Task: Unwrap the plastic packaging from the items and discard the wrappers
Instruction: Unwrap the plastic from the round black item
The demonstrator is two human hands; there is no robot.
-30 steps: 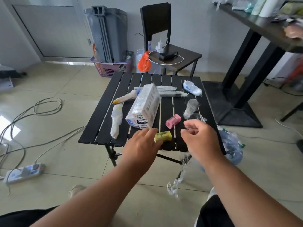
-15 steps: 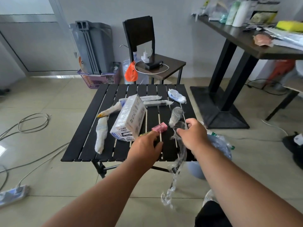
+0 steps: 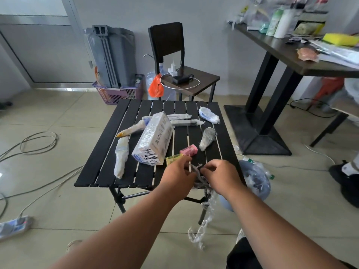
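My left hand (image 3: 177, 176) and my right hand (image 3: 221, 176) meet over the near right edge of the black slatted table (image 3: 97, 177). Both pinch a bunched strip of clear plastic wrap (image 3: 199, 179), whose long tail hangs below the table edge. A yellow block (image 3: 172, 158) and a pink block (image 3: 188, 150) lie bare just beyond my left fingers. Still wrapped in plastic are a white box (image 3: 154, 140), a long white item (image 3: 121, 156), a small cup-like item (image 3: 206, 138) and several tubes at the back.
A blue bin lined with a clear bag (image 3: 256, 181) sits on the floor right of the table, with wrappers in it. A dark chair (image 3: 180, 74) and a purple basket (image 3: 120, 94) stand behind. Cables and a power strip (image 3: 13, 227) lie on the left floor. A tall table base (image 3: 258, 133) is at right.
My left hand let go of the yellow block, which now lies on the table, and moved right to join my right hand on the plastic wrap. The view shifted.
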